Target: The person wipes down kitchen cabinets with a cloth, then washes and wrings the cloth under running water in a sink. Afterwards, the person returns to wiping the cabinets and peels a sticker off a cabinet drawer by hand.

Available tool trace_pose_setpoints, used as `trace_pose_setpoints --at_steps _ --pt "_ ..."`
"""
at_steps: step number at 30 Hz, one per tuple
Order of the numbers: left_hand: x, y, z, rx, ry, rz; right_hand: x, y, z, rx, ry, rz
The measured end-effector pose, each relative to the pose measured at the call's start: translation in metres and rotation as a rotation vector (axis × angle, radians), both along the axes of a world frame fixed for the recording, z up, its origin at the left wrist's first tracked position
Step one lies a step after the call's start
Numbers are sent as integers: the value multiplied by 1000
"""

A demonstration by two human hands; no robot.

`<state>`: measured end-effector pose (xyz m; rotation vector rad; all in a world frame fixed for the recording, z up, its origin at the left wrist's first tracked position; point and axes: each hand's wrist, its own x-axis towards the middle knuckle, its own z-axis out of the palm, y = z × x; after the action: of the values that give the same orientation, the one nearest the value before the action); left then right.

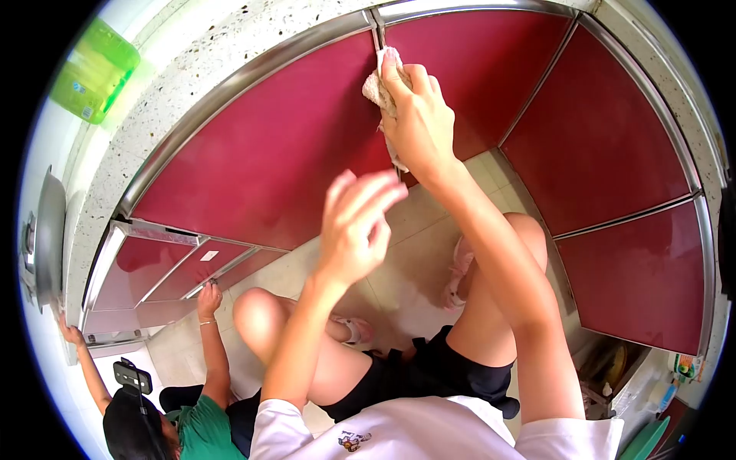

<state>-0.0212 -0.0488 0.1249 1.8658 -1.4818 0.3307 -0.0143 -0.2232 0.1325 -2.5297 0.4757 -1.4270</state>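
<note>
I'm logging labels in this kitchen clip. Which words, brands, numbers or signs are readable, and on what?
No text reads clearly.
Green container: label markings, too small.
White sticker on the red cabinetry: too small.
Printed package, right edge: too small.
Shirt emblem: a small picture, no legible words.

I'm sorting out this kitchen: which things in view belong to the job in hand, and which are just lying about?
In the job:
- cloth, in the right hand's grip
- red doors, just behind the cloth

Apparently just lying about:
- green container, by the counter
- metal pot, at the picture's left edge
</note>
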Motion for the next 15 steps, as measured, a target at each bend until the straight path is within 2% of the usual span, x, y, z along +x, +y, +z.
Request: trace_pose_setpoints --at_steps 2,5,8,11,15 --pt "23 -9 12 42 -58 147 -2 -3 -5 0 19 11" --pt "60 -24 19 203 -286 383 -6 -4 -28 8 82 19" --pt "73 -31 10 341 -443 495 -6 -4 -29 14 148 22" --pt "70 -38 13 346 -458 534 5 -2 -26 -4 7 5" --pt "61 -43 11 431 -484 615 9 -13 10 -51 -79 29"
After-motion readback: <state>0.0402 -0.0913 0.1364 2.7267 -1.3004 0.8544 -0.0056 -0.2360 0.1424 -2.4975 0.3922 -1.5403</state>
